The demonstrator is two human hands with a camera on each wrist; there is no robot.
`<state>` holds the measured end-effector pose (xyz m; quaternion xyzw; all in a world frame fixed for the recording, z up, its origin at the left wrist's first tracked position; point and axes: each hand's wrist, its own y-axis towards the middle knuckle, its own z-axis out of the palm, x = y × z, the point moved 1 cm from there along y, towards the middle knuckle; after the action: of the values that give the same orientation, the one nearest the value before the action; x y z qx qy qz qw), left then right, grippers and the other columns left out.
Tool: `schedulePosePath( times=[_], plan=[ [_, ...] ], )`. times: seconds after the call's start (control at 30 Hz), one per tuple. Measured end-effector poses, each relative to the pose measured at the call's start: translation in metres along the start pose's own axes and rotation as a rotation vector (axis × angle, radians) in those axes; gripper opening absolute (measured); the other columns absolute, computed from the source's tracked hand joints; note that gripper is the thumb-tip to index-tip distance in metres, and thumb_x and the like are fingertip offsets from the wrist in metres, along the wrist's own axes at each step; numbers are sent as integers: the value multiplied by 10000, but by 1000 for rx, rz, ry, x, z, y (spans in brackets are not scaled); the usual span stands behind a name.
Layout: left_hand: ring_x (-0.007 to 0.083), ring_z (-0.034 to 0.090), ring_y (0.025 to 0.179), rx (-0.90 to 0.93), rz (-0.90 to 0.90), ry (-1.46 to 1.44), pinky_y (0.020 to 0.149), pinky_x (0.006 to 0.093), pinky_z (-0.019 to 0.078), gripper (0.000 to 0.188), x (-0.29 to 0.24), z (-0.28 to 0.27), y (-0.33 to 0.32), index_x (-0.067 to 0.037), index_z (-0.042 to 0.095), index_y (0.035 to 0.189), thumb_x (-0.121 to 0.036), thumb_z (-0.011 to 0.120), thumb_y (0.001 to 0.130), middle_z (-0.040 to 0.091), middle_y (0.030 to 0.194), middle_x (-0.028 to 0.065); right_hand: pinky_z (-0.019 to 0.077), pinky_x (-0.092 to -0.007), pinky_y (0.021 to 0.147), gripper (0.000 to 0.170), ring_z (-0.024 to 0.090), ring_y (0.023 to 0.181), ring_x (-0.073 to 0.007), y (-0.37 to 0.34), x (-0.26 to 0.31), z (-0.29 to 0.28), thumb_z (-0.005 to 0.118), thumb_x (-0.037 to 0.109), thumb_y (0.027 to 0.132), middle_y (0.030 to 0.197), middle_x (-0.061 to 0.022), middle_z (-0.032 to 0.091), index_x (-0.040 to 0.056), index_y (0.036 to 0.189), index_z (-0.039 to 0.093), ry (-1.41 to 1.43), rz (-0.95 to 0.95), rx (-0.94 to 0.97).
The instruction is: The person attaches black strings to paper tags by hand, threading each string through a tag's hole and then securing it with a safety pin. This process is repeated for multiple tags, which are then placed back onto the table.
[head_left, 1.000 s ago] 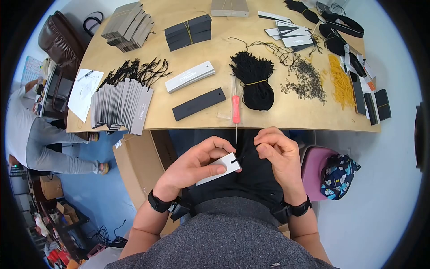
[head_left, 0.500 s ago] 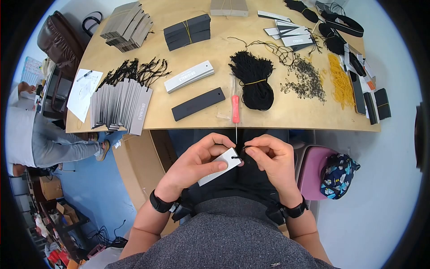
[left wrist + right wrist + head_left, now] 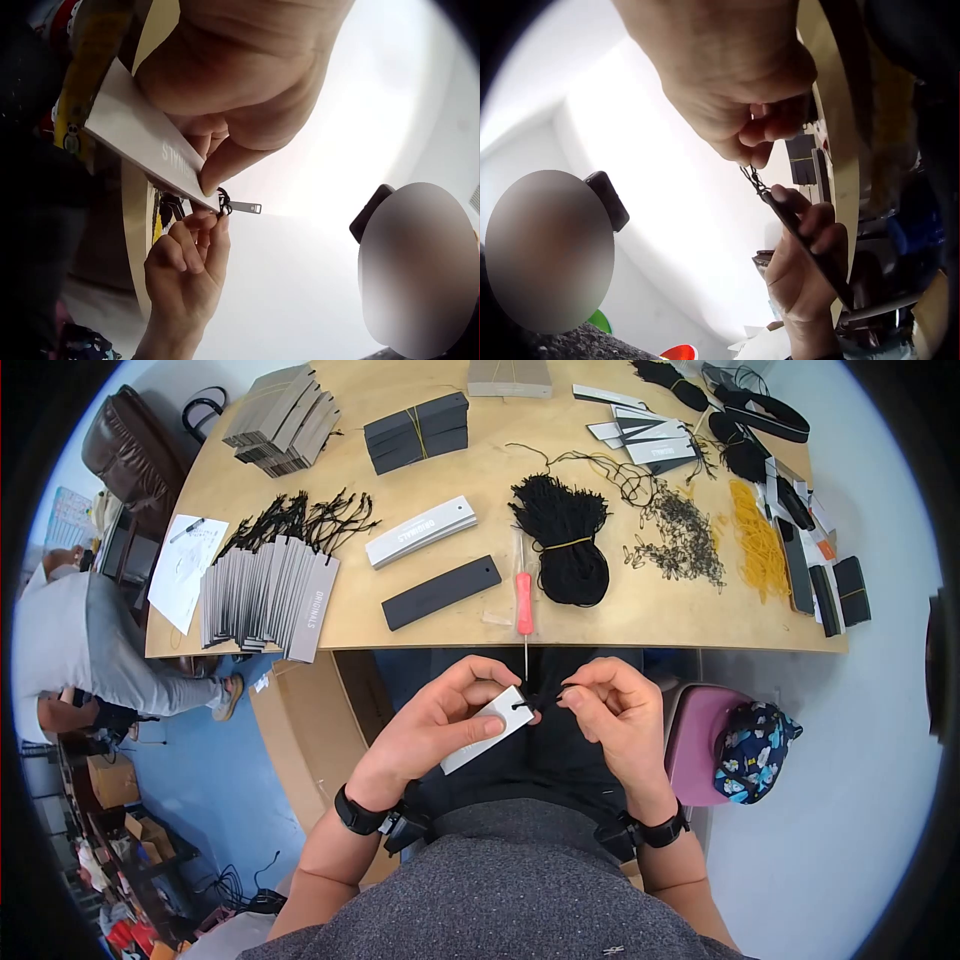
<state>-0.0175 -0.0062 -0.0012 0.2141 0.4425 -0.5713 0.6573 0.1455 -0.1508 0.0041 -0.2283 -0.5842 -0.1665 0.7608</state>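
My left hand holds a white hang tag between thumb and fingers, its holed end tilted up toward the right. A black cord passes through the hole. In the left wrist view, grey lettering shows on the tag, partly covered by the thumb. My right hand pinches the cord's free end with thumb and forefinger, just right of the tag. The right wrist view shows the cord as thin dark loops between the fingertips and the tag's edge. Both hands are above the lap, before the table.
A red-handled screwdriver juts over the table edge. Behind it lie a black cord bundle, safety pins and yellow bands. Strung tags fan out at left, beside white and black tag stacks.
My right hand came in to the tag, then drew slightly back to the right, still pinching the cord. The left hand keeps its hold, nearly still. A person at far left shifted.
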Motion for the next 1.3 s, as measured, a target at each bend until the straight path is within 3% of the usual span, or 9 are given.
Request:
schedulePosePath(
  times=[0.2,0.27,0.53,0.6,0.73,0.83,1.07,1.27,1.3],
  plan=[
    [184,625,1025,-99,74,74,980,322,452,362,-7,0,-6,-29,540,1195,-20,699,870,654,1084,89,390,-169,622,39,473,667,-13,6,12,-15,648,14,904,910,-30,589,-7,928,625,-203,-234,-28],
    [146,608,1042,-53,65,188,920,271,472,337,-12,-5,-10,8,591,1220,46,636,889,641,1118,75,414,-186,646,83,496,694,-40,5,13,-23,615,66,921,988,-68,576,-6,883,601,82,32,108],
    [142,611,920,-57,162,674,794,269,471,368,-35,0,-15,1,707,1130,76,717,769,651,1040,83,440,-218,631,159,527,694,-69,3,7,-40,643,138,836,851,-53,564,25,744,578,342,277,292],
    [140,606,914,-122,121,620,784,267,465,386,-43,4,-20,-6,708,1136,84,714,761,649,1033,83,458,-222,643,169,553,719,-85,2,4,-44,643,155,857,859,-61,584,12,777,604,261,331,330],
    [129,592,930,109,16,679,827,269,461,427,-59,-3,-28,-5,668,1216,76,676,797,644,1039,63,483,-233,686,219,600,785,-117,7,-2,-39,637,187,909,996,-84,625,-17,988,647,197,413,370],
    [90,556,944,-325,130,615,846,234,441,486,-80,-10,-20,-38,567,1354,37,574,873,636,1095,20,503,-269,793,441,636,919,-146,8,4,-22,600,201,974,1259,-93,583,-27,1339,501,165,241,375],
    [141,533,993,-833,554,1217,881,255,433,519,-119,-85,-1,-54,560,1356,74,542,853,497,1267,76,493,-261,815,345,622,929,-133,4,6,-20,595,172,978,1142,-72,631,1,1277,567,67,240,448],
    [324,477,1143,-1028,395,1825,977,392,407,571,-63,-135,1,-37,563,1325,127,502,781,474,1284,187,492,-242,774,217,615,853,-113,13,8,-18,633,98,945,1005,-54,651,-6,1135,648,-62,219,254],
    [372,440,1173,-1058,392,1763,1005,444,375,578,-60,-133,4,-44,569,1314,130,494,767,465,1303,210,489,-244,730,174,608,807,-108,19,10,-18,647,61,921,963,-56,643,-4,1082,662,-292,-5,138]
  ],
)
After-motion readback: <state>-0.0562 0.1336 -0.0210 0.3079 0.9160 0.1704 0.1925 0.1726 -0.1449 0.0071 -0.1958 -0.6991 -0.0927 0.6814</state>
